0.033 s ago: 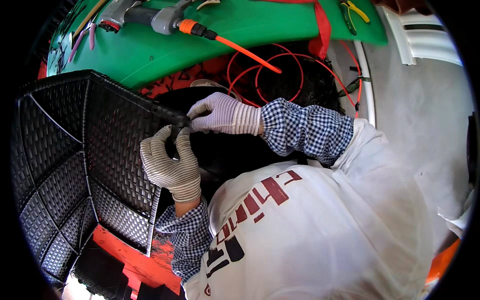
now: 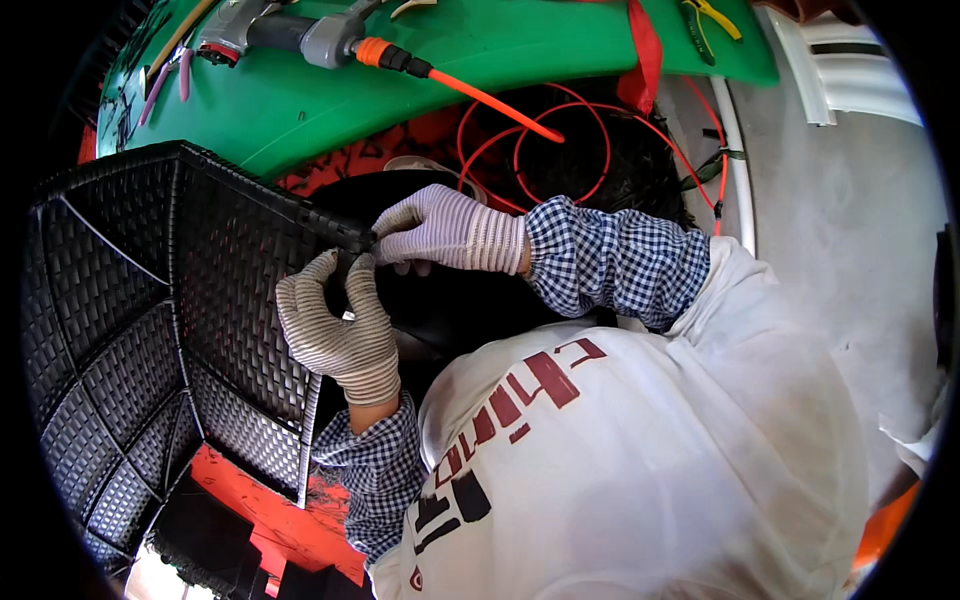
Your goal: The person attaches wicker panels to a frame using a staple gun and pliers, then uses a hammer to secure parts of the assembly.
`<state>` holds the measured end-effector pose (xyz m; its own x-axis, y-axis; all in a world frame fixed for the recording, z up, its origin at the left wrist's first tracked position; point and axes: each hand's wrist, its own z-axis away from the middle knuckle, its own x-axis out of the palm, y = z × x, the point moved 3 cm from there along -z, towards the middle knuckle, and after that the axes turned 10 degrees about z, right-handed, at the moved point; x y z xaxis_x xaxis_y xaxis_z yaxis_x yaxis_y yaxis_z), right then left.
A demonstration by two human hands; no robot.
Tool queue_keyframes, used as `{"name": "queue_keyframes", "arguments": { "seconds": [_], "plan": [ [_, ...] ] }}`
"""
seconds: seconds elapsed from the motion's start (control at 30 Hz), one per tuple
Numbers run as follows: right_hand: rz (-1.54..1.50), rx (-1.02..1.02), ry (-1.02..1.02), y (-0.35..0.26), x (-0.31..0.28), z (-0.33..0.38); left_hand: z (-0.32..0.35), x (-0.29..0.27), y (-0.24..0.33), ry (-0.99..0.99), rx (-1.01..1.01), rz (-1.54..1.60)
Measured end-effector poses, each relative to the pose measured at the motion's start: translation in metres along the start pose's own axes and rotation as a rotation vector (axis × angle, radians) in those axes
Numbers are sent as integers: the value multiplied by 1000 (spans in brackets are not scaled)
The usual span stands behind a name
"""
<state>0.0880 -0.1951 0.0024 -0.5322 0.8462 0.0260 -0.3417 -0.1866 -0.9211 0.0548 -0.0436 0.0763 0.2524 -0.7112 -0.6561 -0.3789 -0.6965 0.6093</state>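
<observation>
Black woven-pattern plastic makes up the folded panel piece (image 2: pixel 160 310), which fills the area left of the person's torso and serves as the landmark. Both hands wear knitted grey-white gloves and meet at the panel's upper right corner. The left hand (image 2: pixel 340 335) comes up from below that corner, its fingers curled around the panel's right edge with the thumb pressed against a small dark part there, so it is grasping the panel. The right hand (image 2: pixel 440 230) reaches in from the right of the same corner, fingers pinched together on the panel's top rim, touching it just above the left hand; what exactly sits between its fingertips is too dark to tell. Checked blue-and-white sleeves (image 2: pixel 610 260) cover both forearms, over a white top with red and black lettering.

Above the panel lies a green bench (image 2: pixel 420 75) carrying a grey air tool (image 2: pixel 300 35) joined to an orange hose (image 2: pixel 500 100), which coils in loops to the right of the panel's corner. Below the panel shows an orange-red frame (image 2: pixel 270 510).
</observation>
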Motion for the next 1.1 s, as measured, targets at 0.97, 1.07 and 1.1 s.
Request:
{"name": "queue_keyframes", "arguments": {
  "seconds": [0.97, 1.07, 1.1],
  "plan": [
    [-1129, -100, 89, 6, 41, 10, -3, 5, -8, -56, -44, 33],
    [-1012, -99, 71, 5, 36, 13, -2, 4, -11, -50, 8, 4],
    [-1071, -95, 68, 8, 34, 11, -2, 5, -9, -84, 3, -34]
  ]
}}
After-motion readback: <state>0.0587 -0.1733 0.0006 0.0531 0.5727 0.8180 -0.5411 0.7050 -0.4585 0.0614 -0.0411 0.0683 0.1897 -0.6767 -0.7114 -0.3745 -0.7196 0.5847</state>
